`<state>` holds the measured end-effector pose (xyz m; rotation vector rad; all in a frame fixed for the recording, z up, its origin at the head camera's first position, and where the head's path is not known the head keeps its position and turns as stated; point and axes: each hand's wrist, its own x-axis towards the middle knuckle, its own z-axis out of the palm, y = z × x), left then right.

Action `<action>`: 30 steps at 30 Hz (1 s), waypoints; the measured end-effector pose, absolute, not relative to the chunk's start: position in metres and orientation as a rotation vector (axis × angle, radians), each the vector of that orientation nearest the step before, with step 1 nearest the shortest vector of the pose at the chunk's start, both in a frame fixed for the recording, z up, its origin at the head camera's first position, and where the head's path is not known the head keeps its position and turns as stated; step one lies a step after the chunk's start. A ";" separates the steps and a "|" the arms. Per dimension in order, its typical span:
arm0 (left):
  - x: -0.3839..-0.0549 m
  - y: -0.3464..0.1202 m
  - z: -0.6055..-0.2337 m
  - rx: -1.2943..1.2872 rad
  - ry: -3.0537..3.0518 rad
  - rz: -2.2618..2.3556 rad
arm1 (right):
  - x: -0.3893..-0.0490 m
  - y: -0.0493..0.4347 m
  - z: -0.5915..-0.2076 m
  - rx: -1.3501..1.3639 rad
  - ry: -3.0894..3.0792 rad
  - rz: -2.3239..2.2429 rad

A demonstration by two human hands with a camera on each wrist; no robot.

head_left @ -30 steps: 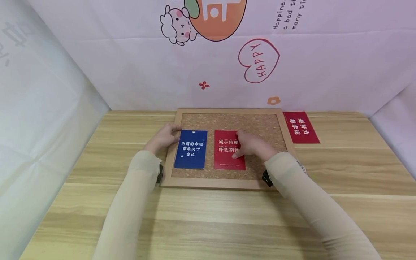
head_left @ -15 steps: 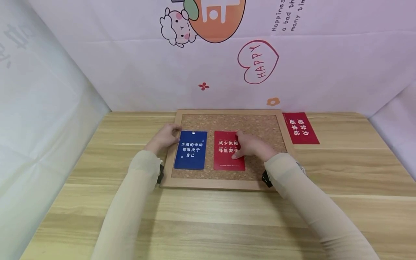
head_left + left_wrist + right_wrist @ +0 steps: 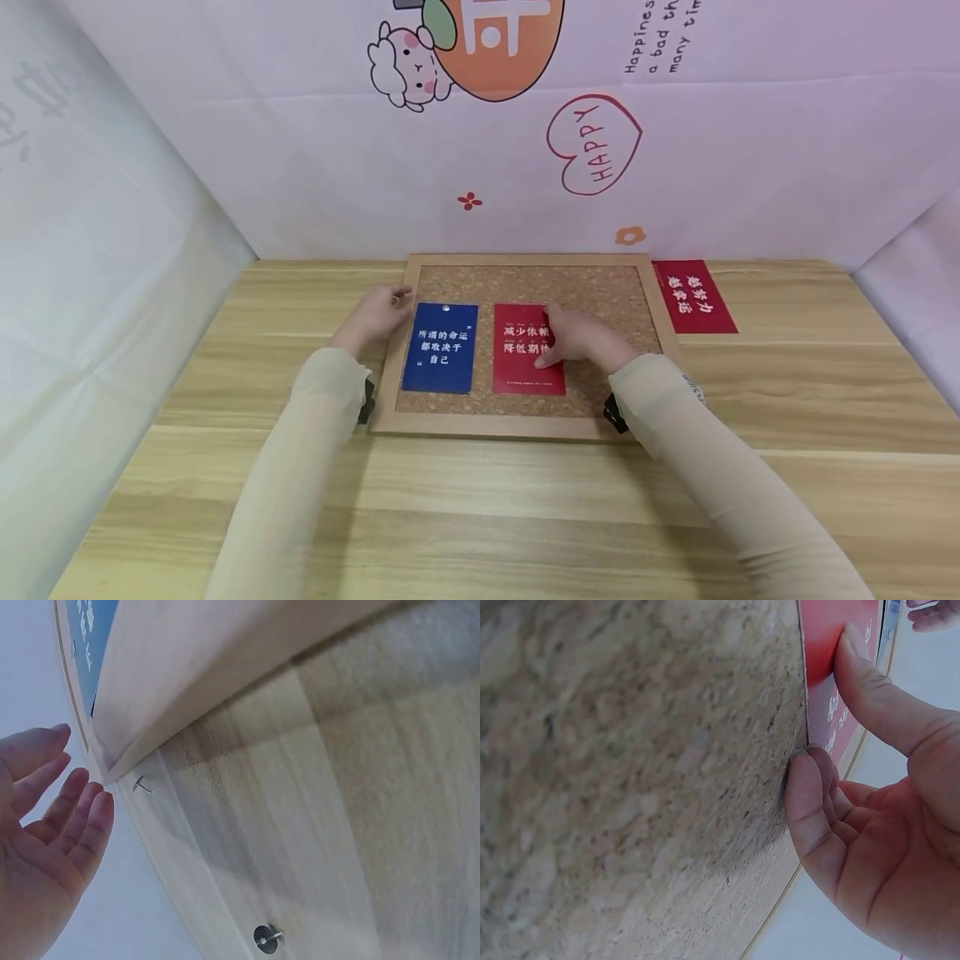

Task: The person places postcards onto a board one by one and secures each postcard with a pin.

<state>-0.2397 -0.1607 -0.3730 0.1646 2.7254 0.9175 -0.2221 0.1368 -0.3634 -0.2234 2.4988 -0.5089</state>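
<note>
A blue card (image 3: 439,354) with white writing lies on the left of the cork board (image 3: 480,287), a silver thumbtack (image 3: 446,308) at its top edge. To its right is a red card (image 3: 517,371). My right hand (image 3: 585,337) holds the red card by its right side; in the right wrist view the thumb (image 3: 855,656) presses its face while curled fingertips meet its edge. Over the board's left frame, my left hand (image 3: 371,317) has loosely bent fingers and nothing visible in them. In the left wrist view, loose thumbtacks (image 3: 141,784) lie on the table beside the frame.
Another red card (image 3: 693,296) lies sideways on the wooden table (image 3: 480,508), against the board's right edge. A white printed cloth (image 3: 337,167) rises right behind the board, and more white cloth (image 3: 97,292) stands at the left.
My left hand has drawn slightly left, its fingertips leaving the blue card's upper left edge. The right hand and the red card stay in place.
</note>
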 end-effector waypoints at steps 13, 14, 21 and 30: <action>-0.232 -0.181 -0.364 -0.018 2.771 0.909 | -0.222 0.137 -0.364 -0.229 2.483 -0.534; -0.230 -0.183 -0.363 -0.022 2.769 0.908 | -0.222 0.137 -0.364 -0.231 2.482 -0.535; -0.223 -0.199 -0.363 -0.080 2.768 0.883 | -0.222 0.138 -0.365 -0.230 2.477 -0.542; -0.214 -0.218 -0.364 -0.057 2.751 0.883 | -0.223 0.139 -0.366 -0.228 2.475 -0.546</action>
